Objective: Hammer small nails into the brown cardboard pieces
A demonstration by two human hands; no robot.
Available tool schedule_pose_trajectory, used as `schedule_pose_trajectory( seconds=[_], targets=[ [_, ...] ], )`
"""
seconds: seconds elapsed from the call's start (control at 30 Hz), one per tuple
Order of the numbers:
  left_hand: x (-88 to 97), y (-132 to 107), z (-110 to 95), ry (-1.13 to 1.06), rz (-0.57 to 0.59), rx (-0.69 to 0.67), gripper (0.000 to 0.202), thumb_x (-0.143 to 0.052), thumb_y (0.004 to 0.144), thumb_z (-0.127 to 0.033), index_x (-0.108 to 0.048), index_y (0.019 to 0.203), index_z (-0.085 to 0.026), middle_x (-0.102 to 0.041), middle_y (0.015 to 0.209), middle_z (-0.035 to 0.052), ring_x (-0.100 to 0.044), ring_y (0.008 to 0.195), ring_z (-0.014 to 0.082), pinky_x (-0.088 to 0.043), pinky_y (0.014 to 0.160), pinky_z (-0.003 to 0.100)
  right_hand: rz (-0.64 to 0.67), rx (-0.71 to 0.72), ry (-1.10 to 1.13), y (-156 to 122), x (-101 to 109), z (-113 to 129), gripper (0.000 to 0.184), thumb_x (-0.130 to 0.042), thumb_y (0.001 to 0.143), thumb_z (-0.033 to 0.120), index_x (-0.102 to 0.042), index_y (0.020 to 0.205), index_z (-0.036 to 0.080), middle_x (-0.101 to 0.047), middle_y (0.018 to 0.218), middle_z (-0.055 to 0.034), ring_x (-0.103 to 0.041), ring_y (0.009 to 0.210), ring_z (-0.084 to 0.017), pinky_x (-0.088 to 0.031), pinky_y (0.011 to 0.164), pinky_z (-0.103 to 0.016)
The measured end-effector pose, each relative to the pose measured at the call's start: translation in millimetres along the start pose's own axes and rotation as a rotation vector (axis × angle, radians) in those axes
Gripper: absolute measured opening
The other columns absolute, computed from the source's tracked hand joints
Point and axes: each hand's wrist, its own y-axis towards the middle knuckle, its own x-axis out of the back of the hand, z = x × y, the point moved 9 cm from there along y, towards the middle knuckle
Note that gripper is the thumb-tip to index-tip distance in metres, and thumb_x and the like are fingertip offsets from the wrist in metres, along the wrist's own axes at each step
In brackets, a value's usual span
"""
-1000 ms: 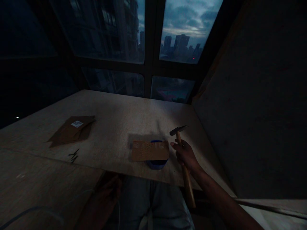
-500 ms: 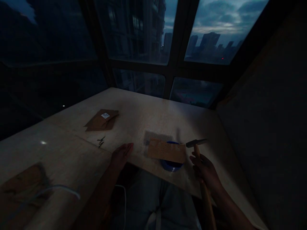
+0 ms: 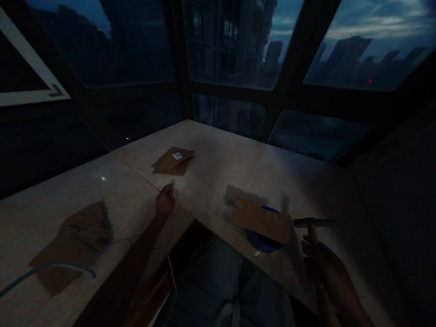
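My left hand (image 3: 165,200) is closed at the tabletop, on the spot where several thin dark nails lay. The end of a nail (image 3: 173,184) pokes out at its fingertips; the other nails are hidden under the hand. My right hand (image 3: 322,263) is wrapped round the wooden handle of a hammer (image 3: 312,222), its dark metal head raised at the right. Left of the hammer head, a brown cardboard piece (image 3: 260,219) with small marks rests on top of a blue round object (image 3: 264,244), mostly covered by it.
A stack of cardboard pieces (image 3: 175,162) with a white label lies beyond my left hand. More torn cardboard (image 3: 78,240) is at the left, with a pale cable (image 3: 51,268) across it. The pale tabletop (image 3: 218,159) meets dark windows; its near edge is notched around my lap.
My left hand has moved over to the nails and closed there. The view has turned left. My right hand still holds the hammer beside the cardboard.
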Motion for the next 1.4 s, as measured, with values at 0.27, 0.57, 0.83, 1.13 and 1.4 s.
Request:
schedule_pose_trajectory(
  seconds=[0.27,0.57,0.83,1.13,1.4],
  targets=[
    [-6.2,-10.3,-9.3,0.841,0.233,-0.163,0.052,-0.050,0.078,0.000,-0.070,0.123,-0.016,-0.074,0.115,0.0164,-0.068,0.106,0.0322,-0.049,0.096,0.040,0.002,-0.031,-0.021,-1.1,3.2,-1.8,0.070,-0.082,0.063,0.051,-0.061,0.121,0.017,-0.046,0.049,0.0087,-0.036,0.036,-0.008,-0.024,0.033,-0.018],
    [-1.7,-12.5,-14.6,0.908,0.151,-0.228,0.039,-0.048,0.095,-0.027,-0.071,0.124,-0.016,-0.072,0.120,0.0179,-0.067,0.107,0.0332,-0.050,0.092,0.040,0.001,-0.018,0.009,-0.4,4.9,3.0,0.065,-0.084,0.063,0.050,-0.060,0.114,0.018,-0.043,0.048,0.0103,-0.035,0.036,-0.007,-0.025,0.033,-0.017],
    [-28.4,-50.5,-82.6,0.559,0.076,-0.664,0.031,-0.056,0.089,-0.039,-0.077,0.093,-0.017,-0.073,0.097,0.0123,-0.065,0.098,0.0290,-0.049,0.099,0.047,-0.034,0.036,0.072,-11.4,4.1,10.5,0.070,-0.081,0.065,0.050,-0.057,0.119,0.013,-0.041,0.048,0.0126,-0.031,0.035,-0.005,-0.023,0.032,-0.017],
    [-185.7,-177.5,-180.2,0.069,0.703,-0.546,0.014,-0.067,0.086,-0.031,-0.079,0.090,-0.023,-0.075,0.087,0.0027,-0.068,0.077,0.0147,-0.055,0.071,0.025,-0.003,0.081,0.071,-36.1,0.4,28.2,0.068,-0.075,0.071,0.055,-0.053,0.123,0.017,-0.040,0.048,0.0137,-0.029,0.031,-0.005,-0.021,0.029,-0.016],
    [-285.6,-213.3,-145.4,0.104,1.066,-0.319,0.016,-0.067,0.085,-0.019,-0.078,0.096,-0.021,-0.079,0.094,0.0036,-0.073,0.090,0.0195,-0.056,0.080,0.029,0.048,0.054,0.070,-44.7,5.6,15.2,0.067,-0.069,0.079,0.059,-0.049,0.129,0.019,-0.041,0.051,0.0140,-0.028,0.029,-0.004,-0.022,0.027,-0.015]
  ],
)
